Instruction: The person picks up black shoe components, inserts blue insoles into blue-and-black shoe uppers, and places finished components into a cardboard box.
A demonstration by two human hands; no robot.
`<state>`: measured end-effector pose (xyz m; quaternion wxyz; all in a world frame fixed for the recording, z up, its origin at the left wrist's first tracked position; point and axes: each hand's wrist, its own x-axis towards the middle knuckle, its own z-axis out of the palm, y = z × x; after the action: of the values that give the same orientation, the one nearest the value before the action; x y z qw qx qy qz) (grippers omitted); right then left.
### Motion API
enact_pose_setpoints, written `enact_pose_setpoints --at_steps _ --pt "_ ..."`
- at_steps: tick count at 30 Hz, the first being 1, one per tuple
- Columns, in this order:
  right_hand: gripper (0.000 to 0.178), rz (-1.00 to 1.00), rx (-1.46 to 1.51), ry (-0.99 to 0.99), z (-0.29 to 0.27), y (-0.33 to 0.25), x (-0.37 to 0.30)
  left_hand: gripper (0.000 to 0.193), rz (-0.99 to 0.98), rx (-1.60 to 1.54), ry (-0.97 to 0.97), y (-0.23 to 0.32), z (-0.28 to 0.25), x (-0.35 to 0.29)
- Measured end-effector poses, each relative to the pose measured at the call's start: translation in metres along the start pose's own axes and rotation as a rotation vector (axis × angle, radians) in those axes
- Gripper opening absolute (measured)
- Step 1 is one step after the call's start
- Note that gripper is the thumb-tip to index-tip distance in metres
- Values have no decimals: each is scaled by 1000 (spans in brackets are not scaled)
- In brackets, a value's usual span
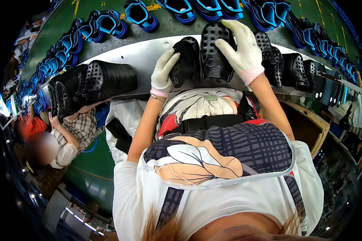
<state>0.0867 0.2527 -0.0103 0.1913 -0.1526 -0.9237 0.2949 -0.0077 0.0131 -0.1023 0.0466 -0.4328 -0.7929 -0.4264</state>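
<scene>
Two black perforated plastic shoe inserts stand side by side before me on a metal bench. My left hand (163, 73), in a white glove, has its fingers curled against the left side of the left shoe insert (186, 61). Round dimples or holes cover the front of the right shoe insert (213, 60), which stands taller. My right hand (242, 50), gloved too, grips that one at its top right, thumb across the dotted front and fingers over the upper edge. The far sides of both inserts are hidden.
Nested black inserts (108, 80) lie at the left end of the metal bench (149, 50), and more inserts (295, 72) at the right. Black-and-blue shoes (142, 18) line the green surface beyond. A person (74, 134) works at the left. An open cardboard box (305, 128) sits below right.
</scene>
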Motion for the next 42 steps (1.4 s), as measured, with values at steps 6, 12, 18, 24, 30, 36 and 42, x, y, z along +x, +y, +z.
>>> enact_pose_setpoints --at_steps 6,12,18,24,30,36,42 --pt "49 108 -5 -22 5 1 -5 58 93 237 -245 -29 -1 -19" --pt "48 286 245 75 19 13 -7 72 -192 82 -471 -10 -3 21" --pt "63 541 514 -126 30 44 -20 81 -469 -148 -295 0 13 10" --pt "59 615 895 -141 26 18 -21 79 -755 -47 -376 1 56 14" --pt "53 465 529 -156 20 21 -21 72 -772 -7 -524 -20 -3 38" --pt "48 384 625 -177 6 13 -8 53 -659 270 -366 -95 -155 123" --pt "48 392 410 -157 -11 37 14 89 -984 649 -560 -252 -225 161"
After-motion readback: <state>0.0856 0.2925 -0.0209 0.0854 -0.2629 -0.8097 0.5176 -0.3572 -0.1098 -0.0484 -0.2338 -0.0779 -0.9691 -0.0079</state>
